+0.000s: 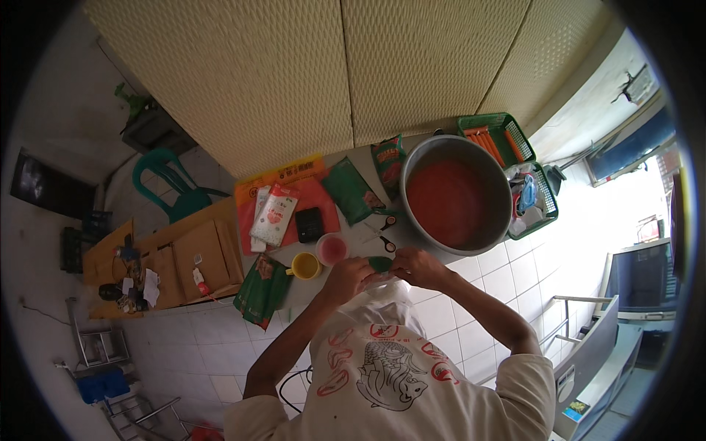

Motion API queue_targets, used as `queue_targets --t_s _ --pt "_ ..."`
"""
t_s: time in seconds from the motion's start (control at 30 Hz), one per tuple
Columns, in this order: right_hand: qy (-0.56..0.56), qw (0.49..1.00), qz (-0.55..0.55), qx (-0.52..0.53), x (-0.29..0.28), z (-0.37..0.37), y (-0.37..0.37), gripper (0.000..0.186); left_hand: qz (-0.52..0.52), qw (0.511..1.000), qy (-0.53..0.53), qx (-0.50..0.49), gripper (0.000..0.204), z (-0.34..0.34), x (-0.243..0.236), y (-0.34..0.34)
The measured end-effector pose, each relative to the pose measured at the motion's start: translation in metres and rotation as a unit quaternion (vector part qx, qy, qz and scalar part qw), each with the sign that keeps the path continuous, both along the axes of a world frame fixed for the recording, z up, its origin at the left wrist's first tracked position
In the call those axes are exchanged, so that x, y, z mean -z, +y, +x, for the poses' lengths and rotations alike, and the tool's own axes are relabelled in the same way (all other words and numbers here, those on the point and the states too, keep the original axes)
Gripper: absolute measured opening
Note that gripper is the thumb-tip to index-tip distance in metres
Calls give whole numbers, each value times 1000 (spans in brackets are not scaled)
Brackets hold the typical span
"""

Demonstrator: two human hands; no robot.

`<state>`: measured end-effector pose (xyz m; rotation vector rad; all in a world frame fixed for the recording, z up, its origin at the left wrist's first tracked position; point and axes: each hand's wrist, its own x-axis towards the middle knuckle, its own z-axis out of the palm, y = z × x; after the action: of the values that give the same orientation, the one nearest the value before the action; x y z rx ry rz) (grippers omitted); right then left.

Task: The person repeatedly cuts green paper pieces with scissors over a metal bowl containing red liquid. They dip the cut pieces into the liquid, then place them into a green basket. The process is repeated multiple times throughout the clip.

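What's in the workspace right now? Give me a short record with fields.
Left hand: fingers closed on a small green item
Right hand: fingers closed on the same item
Left of hands: yellow cup, cup with pink contents
Beyond hands: black-handled scissors
Right of scissors: large metal pot, red contents
Beside pot: green baskets, one holding orange sticks
Unclear: what the green item is

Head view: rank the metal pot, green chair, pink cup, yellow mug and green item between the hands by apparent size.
Metal pot
Green chair
Pink cup, yellow mug: too alike to rank
Green item: visible part only
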<state>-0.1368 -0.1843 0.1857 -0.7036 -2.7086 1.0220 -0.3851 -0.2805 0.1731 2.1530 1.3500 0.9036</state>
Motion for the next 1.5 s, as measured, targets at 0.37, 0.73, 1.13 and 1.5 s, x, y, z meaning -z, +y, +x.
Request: queue_targets --t_s 0.37,0.73,1.13,1.5 --pt "11 997 -63 32 2 5 0 11 -70 998 -2 -9 24 -33 -2 -18" --pt "-10 992 124 -23 11 -33 -4 19 -21 996 78 50 20 -22 3 5" --pt "9 980 157 -125 32 -9 12 24 -53 986 130 88 18 -47 7 -9" --pt "83 975 145 -150 13 6 3 19 -179 931 -307 -80 45 13 21 -44"
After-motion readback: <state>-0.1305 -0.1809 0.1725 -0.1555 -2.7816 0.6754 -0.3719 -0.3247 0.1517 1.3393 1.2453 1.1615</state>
